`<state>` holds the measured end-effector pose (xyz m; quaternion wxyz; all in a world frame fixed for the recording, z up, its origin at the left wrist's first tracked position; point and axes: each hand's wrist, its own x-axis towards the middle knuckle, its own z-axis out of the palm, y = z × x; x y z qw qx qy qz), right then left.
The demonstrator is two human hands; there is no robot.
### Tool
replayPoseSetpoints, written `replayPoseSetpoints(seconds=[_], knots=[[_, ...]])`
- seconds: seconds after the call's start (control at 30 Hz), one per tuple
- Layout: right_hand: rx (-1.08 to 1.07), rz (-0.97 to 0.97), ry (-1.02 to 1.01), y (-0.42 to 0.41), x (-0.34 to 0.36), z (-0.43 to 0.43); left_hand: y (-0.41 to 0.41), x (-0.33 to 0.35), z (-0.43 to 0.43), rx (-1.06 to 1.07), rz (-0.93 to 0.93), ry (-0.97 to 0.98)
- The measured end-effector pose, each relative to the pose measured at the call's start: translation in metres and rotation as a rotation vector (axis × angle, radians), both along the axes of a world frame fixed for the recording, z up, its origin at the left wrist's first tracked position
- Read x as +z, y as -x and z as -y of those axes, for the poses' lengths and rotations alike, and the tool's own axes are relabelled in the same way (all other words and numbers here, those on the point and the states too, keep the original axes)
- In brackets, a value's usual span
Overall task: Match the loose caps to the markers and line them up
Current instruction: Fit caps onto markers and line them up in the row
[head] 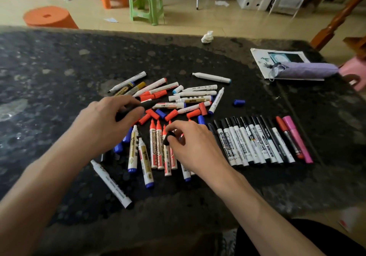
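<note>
A heap of loose markers (190, 97) with red and blue caps (152, 114) among them lies mid-table. To its right a tidy row of capped markers (257, 143) lies side by side, mostly black, ending in a red and a pink one (297, 137). My left hand (111, 121) grips a black marker (147, 104) that sticks out to the right. My right hand (190, 145) pinches a black cap (168, 137) between thumb and fingers, over several uncapped red markers (156, 147).
The dark stone table (59, 67) carries a crumpled tissue (207, 36), a lone blue cap (239, 102), a white marker (212, 77) and a purple pouch (305, 70) on a printed sheet at the back right. Plastic stools (146, 0) stand on the floor beyond.
</note>
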<state>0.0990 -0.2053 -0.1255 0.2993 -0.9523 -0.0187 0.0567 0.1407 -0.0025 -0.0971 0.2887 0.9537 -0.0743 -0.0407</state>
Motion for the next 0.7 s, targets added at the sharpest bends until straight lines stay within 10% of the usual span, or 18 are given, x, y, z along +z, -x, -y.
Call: replayPoseSetpoints(seconds=[0.7], knots=[[-0.027,-0.029,0.048,-0.009,0.01,0.006,0.002,-0.001,-0.003,-0.023,-0.034,0.036]])
